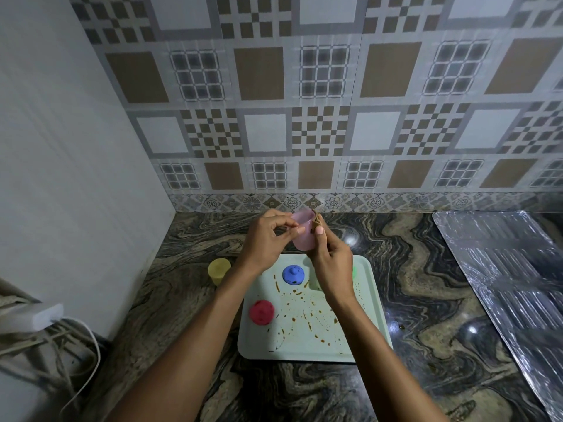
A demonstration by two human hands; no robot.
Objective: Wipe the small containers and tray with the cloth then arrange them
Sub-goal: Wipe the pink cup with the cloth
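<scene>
My left hand [268, 236] holds a small pink container [302, 231] in the air above the far edge of the tray. My right hand [330, 263] pinches a brown cloth [316, 220] against the container's rim. The pale green tray [370, 303] lies on the counter below, streaked with brown stains. A blue container [293, 274] and a red container [261, 312] stand upside down on the tray. A green container [315, 283] is mostly hidden behind my right wrist. A yellow container [218, 270] stands on the counter left of the tray.
The marbled counter [426, 269] meets a tiled wall at the back and a plain wall at the left. A shiny foil-covered sheet [502, 269] lies at the right. White cables and an adapter [45, 318] sit at the left edge.
</scene>
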